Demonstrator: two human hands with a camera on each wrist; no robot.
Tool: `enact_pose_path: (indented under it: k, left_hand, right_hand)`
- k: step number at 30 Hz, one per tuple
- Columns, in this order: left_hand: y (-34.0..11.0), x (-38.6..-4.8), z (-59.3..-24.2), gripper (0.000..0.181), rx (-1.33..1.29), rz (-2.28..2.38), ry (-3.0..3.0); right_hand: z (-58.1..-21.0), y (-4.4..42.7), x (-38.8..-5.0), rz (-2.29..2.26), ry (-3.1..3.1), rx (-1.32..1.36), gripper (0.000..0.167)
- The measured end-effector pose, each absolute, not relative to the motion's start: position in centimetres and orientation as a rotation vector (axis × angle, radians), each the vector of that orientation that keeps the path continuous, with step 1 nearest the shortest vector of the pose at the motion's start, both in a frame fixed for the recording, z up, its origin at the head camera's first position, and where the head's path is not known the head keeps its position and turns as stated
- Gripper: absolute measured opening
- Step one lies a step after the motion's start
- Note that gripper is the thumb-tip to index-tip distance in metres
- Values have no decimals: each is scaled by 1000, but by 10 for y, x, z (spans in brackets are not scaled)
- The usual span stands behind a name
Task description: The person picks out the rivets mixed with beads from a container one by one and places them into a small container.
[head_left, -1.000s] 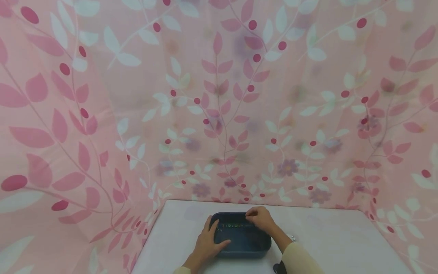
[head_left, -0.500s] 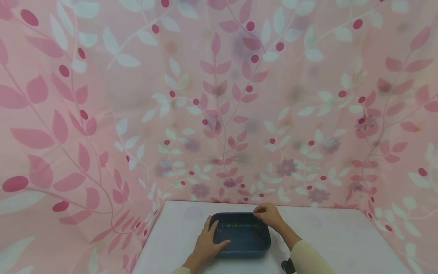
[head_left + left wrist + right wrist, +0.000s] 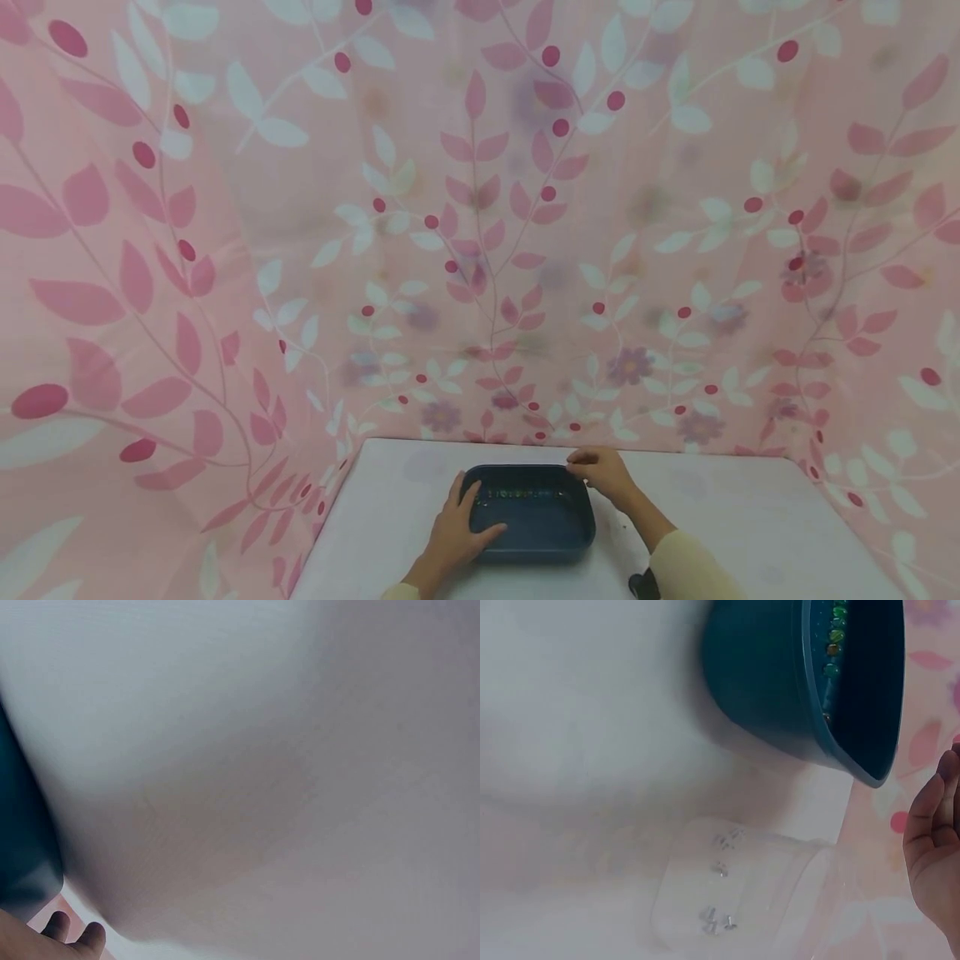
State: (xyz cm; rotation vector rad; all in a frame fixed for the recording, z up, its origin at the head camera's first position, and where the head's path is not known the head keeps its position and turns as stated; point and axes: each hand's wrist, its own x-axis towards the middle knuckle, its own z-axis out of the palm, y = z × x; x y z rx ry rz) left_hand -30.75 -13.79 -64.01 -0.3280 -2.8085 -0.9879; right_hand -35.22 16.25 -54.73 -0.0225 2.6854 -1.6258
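A dark blue rectangular plastic basin (image 3: 536, 554) rests on the white table. My left hand (image 3: 453, 529) grips its left side, with fingers at the rim and the thumb over the inside. Green and amber beads (image 3: 836, 636) lie in a row inside, along the far wall, with a thin string (image 3: 827, 697) showing between some of them. My right hand (image 3: 603, 477) is just beyond the basin's back right corner, thumb and fingertips pinched together. They seem to pinch the string's end, but it is too thin to see there. In the left wrist view the left fingertips (image 3: 91, 937) show past the basin.
A clear plastic container (image 3: 780, 900) with small silvery pieces (image 3: 720, 870) lies to the right of the basin. A dark object (image 3: 643, 585) is at the right sleeve. The white table (image 3: 750, 533) ends at a pink leaf-patterned curtain (image 3: 480, 250).
My right hand has moved rightward, from above the basin's far rim to past its back right corner. The left hand and the basin have stayed in place.
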Motion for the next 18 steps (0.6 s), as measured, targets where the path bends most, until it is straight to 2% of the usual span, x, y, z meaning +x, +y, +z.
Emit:
enact_pose_path:
  k: [8, 18]
  left_hand:
    - [-138, -307, -636, 90, -314, -972, -2815]
    - [-137, -304, -635, 87, -342, -952, -2779]
  right_hand:
    - [-538, 173, -350, -1598, 2694, -14, 17]
    - [-543, 190, -349, -1616, 2698, 11, 17]
